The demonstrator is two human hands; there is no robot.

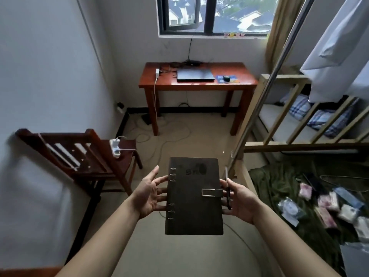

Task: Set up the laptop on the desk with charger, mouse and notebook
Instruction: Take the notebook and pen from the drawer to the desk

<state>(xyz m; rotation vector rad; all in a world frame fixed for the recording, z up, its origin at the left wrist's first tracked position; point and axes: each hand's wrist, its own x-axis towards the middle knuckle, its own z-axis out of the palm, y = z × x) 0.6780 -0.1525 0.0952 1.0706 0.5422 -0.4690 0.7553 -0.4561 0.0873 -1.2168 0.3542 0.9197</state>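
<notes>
The chair [93, 166] at near left is motion-blurred. On the far counter [199, 85], the cables [169, 69] behind the laptop [194, 74] are too small to trace.

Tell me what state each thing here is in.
notebook: closed, clasp fastened, between left hand and right hand.
pen: pinched in right hand.
left hand: fingers straight against notebook.
laptop: lid closed, on desk.
mouse: on its pad.
window: left pane looks ajar.

A small bedroom: wooden bunk bed [299, 146] (plaid pillows [299, 107]), desk [199, 85] under window [208, 17].
</notes>
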